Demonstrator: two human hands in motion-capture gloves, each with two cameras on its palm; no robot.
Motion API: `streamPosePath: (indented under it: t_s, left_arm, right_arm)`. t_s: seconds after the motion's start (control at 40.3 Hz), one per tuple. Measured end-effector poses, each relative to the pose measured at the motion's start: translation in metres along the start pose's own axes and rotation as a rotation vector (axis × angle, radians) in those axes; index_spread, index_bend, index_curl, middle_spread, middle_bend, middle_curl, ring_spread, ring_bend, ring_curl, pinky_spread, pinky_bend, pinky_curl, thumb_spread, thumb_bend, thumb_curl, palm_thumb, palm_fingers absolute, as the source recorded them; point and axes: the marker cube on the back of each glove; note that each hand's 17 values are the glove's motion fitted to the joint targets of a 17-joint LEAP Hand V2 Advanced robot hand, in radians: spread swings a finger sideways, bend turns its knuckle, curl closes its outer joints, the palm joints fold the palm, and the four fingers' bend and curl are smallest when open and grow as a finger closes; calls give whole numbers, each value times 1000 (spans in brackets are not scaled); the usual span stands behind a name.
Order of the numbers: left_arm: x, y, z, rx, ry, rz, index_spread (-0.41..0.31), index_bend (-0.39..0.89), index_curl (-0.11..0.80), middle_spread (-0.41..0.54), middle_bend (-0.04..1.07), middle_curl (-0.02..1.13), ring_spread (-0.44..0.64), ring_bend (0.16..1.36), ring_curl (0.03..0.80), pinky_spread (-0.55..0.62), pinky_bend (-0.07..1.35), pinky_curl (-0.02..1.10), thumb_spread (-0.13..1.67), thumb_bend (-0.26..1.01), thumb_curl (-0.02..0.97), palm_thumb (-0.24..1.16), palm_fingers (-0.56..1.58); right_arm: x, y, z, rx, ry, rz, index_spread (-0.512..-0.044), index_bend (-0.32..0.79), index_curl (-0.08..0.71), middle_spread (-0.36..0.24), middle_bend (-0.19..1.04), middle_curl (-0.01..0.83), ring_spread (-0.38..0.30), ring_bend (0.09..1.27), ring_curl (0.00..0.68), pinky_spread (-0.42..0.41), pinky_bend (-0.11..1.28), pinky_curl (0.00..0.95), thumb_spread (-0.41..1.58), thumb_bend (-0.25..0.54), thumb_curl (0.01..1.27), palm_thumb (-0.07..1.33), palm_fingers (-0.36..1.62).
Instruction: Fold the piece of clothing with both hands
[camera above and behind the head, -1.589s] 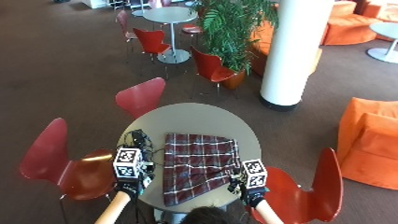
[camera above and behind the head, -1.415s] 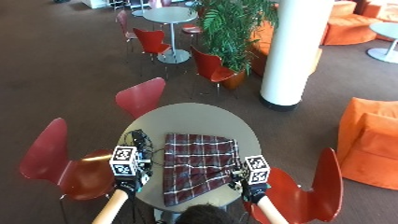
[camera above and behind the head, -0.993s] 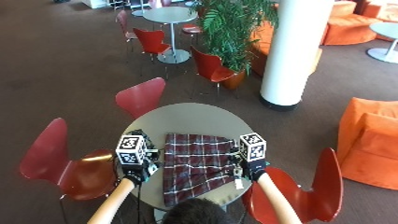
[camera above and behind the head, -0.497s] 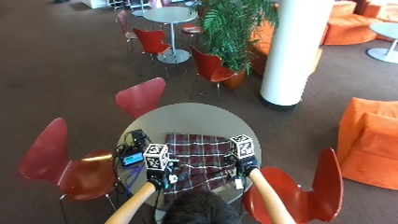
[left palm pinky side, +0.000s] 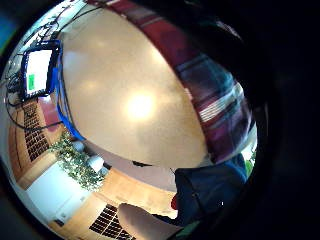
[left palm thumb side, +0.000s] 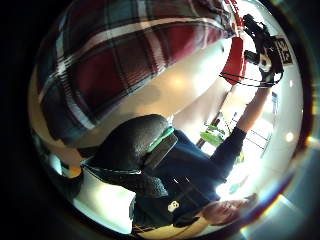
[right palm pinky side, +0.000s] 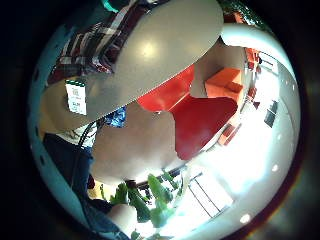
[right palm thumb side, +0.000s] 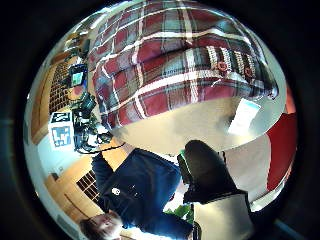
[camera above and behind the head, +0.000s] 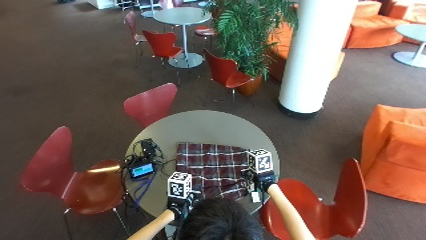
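garment: plaid shirt (camera above and behind the head: 213, 166) lies flat on the round table (camera above and behind the head: 200, 127), near edge toward me — I read it as laid out for a fold away from the body.
left hand (camera above and behind the head: 181, 200): at the near-left hem; grip — I cannot tell.
right hand (camera above and behind the head: 261, 179): at the near-right edge, by the white tag (right palm thumb side: 243, 115); grip unclear too.
step: I judge both hands set to lift the hem together.
clutter: small device (camera above and behind the head: 142, 170) with cables sits left of the cloth, apart.

Red plaid garment (camera above and behind the head: 214, 167), spread flat on round table, near edge bunched
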Motion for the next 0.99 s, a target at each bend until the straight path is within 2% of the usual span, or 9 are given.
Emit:
streamPosePath:
  t_s: [0.124, 0.273, 0.323, 0.447, 0.472, 0.497, 0.571, 0.819, 0.993]
  left_arm:
    - [-3, -15, 15, 16, -71, 37, -45, 146, 262, 387, 156, 180, 404, 712, 302, 302, 727, 393, 869, -38, 286, 120, 69]
    - [0, -18, 5, 156, -191, 17, -85, 245, 312, 215, 291, 241, 337, 607, 265, 269, 580, 343, 928, -2, 302, 206, 278]
    - [1, -23, 2, 212, -247, 17, -102, 247, 321, 160, 300, 251, 276, 583, 258, 213, 560, 335, 976, 15, 305, 251, 356]
    - [4, -37, -8, 295, -359, 26, -169, 193, 329, -51, 344, 286, -37, 556, 258, -168, 723, 357, 1137, 148, 338, 485, 994]
    - [4, -38, -11, 288, -358, 28, -167, 161, 322, -55, 314, 276, -33, 525, 245, -174, 696, 344, 1144, 136, 333, 476, 911]
    - [4, -38, -16, 274, -355, 31, -187, 190, 340, -100, 346, 310, -118, 559, 281, -236, 723, 369, 1175, 172, 345, 536, 1095]
    - [6, -34, -38, 233, -343, 36, -215, 174, 352, -162, 363, 343, -205, 549, 302, -314, 712, 381, 1216, 196, 350, 592, 1184]
    - [6, -15, -132, 230, -277, 19, -252, 152, 376, -256, 385, 414, -312, 539, 356, -393, 676, 399, 1306, 212, 341, 666, 1221]
    - [9, -12, -168, 223, -230, 37, -257, 147, 381, -283, 389, 441, -331, 535, 376, -402, 663, 403, 1344, 201, 329, 675, 1218]
  right_arm:
    - [4, -12, -1, 124, 28, -72, -413, 115, 161, -99, 204, 343, 30, 519, 302, 210, 632, 343, 1025, -22, 349, 626, 85]
    - [12, -8, 3, 113, 38, -2, -411, 118, 166, -100, 209, 353, 30, 519, 307, 209, 625, 343, 1029, -20, 360, 641, 98]
    - [11, -6, 4, 97, 25, -15, -408, 120, 167, -100, 208, 355, 30, 517, 309, 209, 623, 344, 1030, -20, 363, 645, 99]
    - [10, -6, 9, 93, 2, -30, -406, 124, 172, -104, 211, 362, 25, 514, 312, 209, 612, 343, 1035, -20, 370, 653, 110]
    - [10, -5, 9, 84, -1, -25, -402, 123, 173, -104, 210, 363, 25, 513, 312, 209, 611, 343, 1036, -21, 371, 653, 111]
    - [9, -4, 10, 79, 0, -22, -401, 130, 176, -107, 214, 365, 22, 511, 313, 209, 605, 342, 1037, -22, 372, 654, 119]
    - [6, 0, 10, 91, 15, -42, -399, 122, 178, -109, 214, 368, 20, 516, 316, 209, 596, 341, 1038, -23, 375, 654, 127]
    - [0, -3, 12, 122, 9, -44, -390, 123, 187, -113, 217, 376, 0, 512, 325, 206, 577, 339, 1037, -23, 385, 665, 162]
    - [-6, -17, 14, 189, 19, 39, -383, 122, 193, -113, 201, 378, 4, 493, 325, 206, 587, 345, 1036, -24, 387, 669, 155]
